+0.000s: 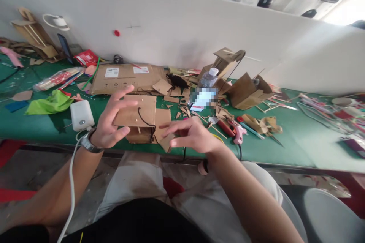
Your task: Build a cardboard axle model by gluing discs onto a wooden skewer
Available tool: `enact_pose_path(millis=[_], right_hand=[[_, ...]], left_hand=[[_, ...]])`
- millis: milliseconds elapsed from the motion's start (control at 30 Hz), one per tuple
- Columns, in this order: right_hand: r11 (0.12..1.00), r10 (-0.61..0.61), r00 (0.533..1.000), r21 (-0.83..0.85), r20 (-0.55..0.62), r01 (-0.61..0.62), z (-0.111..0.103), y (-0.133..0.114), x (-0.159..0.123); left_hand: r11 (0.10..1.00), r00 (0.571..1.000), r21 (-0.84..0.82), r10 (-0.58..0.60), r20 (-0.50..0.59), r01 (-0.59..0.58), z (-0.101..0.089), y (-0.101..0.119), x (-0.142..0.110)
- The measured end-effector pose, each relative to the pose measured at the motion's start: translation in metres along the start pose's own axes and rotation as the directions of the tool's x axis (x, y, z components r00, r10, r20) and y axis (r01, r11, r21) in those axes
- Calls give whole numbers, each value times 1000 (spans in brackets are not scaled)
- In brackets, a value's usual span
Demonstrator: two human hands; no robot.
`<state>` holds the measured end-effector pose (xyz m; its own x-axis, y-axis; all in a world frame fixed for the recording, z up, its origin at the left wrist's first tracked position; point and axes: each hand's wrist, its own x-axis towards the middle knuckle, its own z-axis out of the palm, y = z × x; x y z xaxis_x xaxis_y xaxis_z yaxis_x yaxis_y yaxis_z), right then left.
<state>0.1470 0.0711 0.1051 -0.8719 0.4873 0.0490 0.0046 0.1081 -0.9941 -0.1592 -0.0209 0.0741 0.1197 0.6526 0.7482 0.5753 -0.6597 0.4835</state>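
Note:
A small cardboard box model (142, 110) sits at the near edge of the green table, with a dark cord looped over its top and an open front. My left hand (112, 121) hovers at the box's left side, fingers spread and holding nothing; whether it touches the box I cannot tell. On the other side, my right hand (194, 133) is held over a loose cardboard flap (165, 143), its fingers apart and slightly bent. Nothing shows in its grasp. Right of that hand lie a pink glue gun (239, 134) and red-handled pliers (226, 127).
Behind the box lies a flat cardboard carton (125, 78). A white power bank (82, 115) with a cable is at left, near green cloth (49, 102). A plastic bottle (209, 78), a lit phone (203, 98) and another cardboard box (249, 91) stand among scraps.

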Motion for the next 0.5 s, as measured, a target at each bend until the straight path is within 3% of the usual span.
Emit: enact_pose_path(millis=[67, 133, 333, 400, 500], right_hand=[[993, 52, 996, -114, 76, -44, 13, 5, 3], [977, 90, 993, -202, 80, -72, 28, 8, 5], [844, 67, 989, -521, -128, -125, 64, -1, 4], [842, 19, 986, -529, -168, -106, 69, -5, 2], [906, -67, 983, -424, -169, -11, 70, -8, -2]], left_hand=[[993, 998, 101, 69, 8, -69, 0, 11, 6], [978, 995, 183, 99, 7, -98, 3, 20, 10], [959, 992, 265, 117, -41, -102, 7, 35, 15], [961, 994, 268, 90, -57, -72, 7, 38, 17], [973, 999, 229, 37, -32, -29, 8, 42, 22]])
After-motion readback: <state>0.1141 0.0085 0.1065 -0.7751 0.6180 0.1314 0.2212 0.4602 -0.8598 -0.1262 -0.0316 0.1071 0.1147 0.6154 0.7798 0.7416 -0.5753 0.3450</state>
